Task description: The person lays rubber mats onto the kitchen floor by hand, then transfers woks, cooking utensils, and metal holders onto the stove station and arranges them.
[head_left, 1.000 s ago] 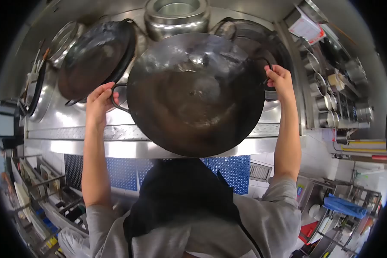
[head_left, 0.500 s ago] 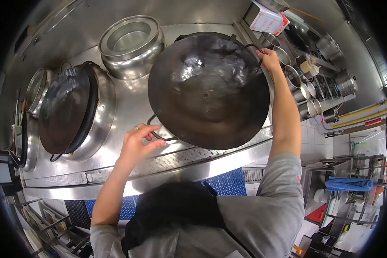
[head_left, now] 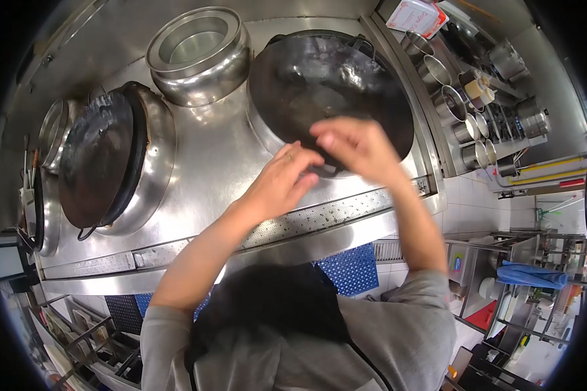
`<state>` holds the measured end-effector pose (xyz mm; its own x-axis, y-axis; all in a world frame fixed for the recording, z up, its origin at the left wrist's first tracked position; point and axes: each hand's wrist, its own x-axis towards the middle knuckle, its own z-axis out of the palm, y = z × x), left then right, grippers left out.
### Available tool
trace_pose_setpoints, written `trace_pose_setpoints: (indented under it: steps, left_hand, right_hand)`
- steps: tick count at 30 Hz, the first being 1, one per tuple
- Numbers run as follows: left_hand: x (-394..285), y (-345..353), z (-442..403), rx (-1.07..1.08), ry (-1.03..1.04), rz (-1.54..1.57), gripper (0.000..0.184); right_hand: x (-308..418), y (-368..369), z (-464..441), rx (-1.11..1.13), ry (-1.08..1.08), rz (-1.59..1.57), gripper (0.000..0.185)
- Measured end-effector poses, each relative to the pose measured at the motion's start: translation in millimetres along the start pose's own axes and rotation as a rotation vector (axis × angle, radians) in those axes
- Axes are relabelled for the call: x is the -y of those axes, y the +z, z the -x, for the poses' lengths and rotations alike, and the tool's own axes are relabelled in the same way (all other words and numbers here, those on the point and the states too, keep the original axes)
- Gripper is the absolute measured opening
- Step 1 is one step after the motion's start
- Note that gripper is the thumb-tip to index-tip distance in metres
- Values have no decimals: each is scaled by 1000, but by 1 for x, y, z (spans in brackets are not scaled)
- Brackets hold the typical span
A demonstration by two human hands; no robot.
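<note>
A large dark wok (head_left: pixel 306 88) sits on the right burner of the steel range, tilted less toward me at its far side, where a loop handle shows. Just off its near-left rim is my left hand (head_left: pixel 284 179), fingers bent and apart from the thumb, with nothing seen in them. Above the wok's near edge, my right hand (head_left: pixel 362 146) is blurred by motion; its fingers reach leftward and it appears to hold nothing. Both hands hide part of the near rim and the near handle.
Left of the wok is a lidless steel pot (head_left: pixel 199 55) set into the range. A second wok (head_left: pixel 98 159) leans over the left burner. Steel containers (head_left: pixel 450 104) line the right side, near a white-and-red box (head_left: pixel 416 18). A perforated drain strip (head_left: pixel 332 212) runs along the front.
My right hand has let go of the far-right handle and come down toward my left hand. The wok has settled right and back. My left hand has moved right and up.
</note>
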<state>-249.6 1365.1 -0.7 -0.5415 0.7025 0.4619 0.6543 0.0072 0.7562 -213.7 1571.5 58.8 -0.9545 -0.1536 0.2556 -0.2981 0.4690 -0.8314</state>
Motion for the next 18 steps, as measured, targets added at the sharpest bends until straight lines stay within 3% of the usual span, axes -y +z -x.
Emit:
trace_pose_setpoints:
  steps: [1,4,6,9,11,13,18]
  left_hand:
    - [4,3,3,11,-69,60,41]
    - [-1,11,19,-127,-17,137,49]
    - [-11,3,48,-202,-85,129,51]
    - [-9,-26,124,-118,-302,306,49]
    - [-1,-54,183,-114,-514,449,42]
    - [12,-78,243,-204,-593,413,34]
    - [-3,-134,383,-470,-760,504,23]
  right_hand:
    - [4,18,16,10,-63,76,30]
    - [-5,60,43,-387,-35,188,30]
    - [-15,66,52,-276,14,353,29]
    - [-23,77,56,-214,147,542,27]
    - [-44,94,54,-298,174,697,27]
    - [-43,100,50,-287,227,854,28]
    - [72,81,48,-398,202,835,43]
